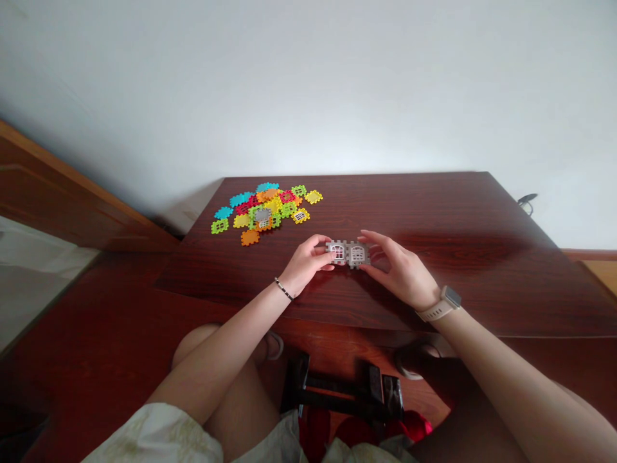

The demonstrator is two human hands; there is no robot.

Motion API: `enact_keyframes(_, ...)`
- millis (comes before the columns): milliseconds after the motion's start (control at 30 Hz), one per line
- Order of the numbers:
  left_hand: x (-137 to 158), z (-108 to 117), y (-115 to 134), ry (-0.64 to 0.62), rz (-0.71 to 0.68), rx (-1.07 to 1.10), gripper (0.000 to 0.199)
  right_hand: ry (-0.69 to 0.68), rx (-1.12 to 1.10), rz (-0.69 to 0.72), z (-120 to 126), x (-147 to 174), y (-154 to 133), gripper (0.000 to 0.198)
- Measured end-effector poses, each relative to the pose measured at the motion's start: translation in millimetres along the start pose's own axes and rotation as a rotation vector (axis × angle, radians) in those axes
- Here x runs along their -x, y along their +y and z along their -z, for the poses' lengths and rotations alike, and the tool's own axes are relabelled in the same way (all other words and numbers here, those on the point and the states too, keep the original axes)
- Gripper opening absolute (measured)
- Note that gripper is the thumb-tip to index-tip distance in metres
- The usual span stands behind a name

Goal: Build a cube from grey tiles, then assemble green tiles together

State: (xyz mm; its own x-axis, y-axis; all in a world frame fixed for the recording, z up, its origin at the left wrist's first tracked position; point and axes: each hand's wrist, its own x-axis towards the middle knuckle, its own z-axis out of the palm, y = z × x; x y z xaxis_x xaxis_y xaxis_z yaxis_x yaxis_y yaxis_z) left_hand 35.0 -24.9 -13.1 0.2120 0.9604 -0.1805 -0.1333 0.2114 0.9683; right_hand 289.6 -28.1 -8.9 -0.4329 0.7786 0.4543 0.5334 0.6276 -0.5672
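Two grey interlocking panels with white window grilles lie side by side, edge to edge, above the middle of the table. My left hand (pixel 308 257) pinches the left grey panel (pixel 340 244) between thumb and fingers. Around the outer end of the right grey panel (pixel 357 255) curves my right hand (pixel 398 265), its thumb and index finger at the near and far edges. Whether the panels' teeth are fully joined is too small to make out. Farther left is a pile of coloured panels (pixel 272 206) in blue, green, yellow, orange and red, with a grey one on top.
The dark wooden table (pixel 434 212) stands against a white wall (pixel 366 83). A wooden door (pixel 72 193) is at the left. Beyond the table's right edge hangs a dark cable (pixel 527 202). Below the front edge are my legs and a black frame (pixel 337 386).
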Motion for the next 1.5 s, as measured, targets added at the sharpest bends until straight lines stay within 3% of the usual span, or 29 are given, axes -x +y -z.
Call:
enact_keyframes(400,-0.7,0.2,-3.9,-0.021,-0.034,0.012,0.041,-0.009,-0.005,-0.030,1.9,-1.0,-2.0,0.062)
enact_keyframes(833,-0.1,-15.3,-5.9,0.133,-0.131,-0.117,0.039,-0.002,0.038,0.029,-5.3,-1.3,-12.9,0.054)
enact_keyframes(1067,1.1,-14.8,-3.9,0.114,-0.151,-0.134,0.035,-0.012,0.028,0.026,-4.8,-0.9,-14.8,0.053)
enact_keyframes(1267,3.2,-15.1,-6.7,-0.048,-0.060,0.093,0.058,0.053,0.038,-0.020,-2.7,-0.7,-9.0,0.058)
enact_keyframes(1500,2.3,-17.2,-9.1,-0.013,-0.112,0.034,0.052,0.056,0.032,-0.020,-3.1,-0.5,-8.6,0.059)
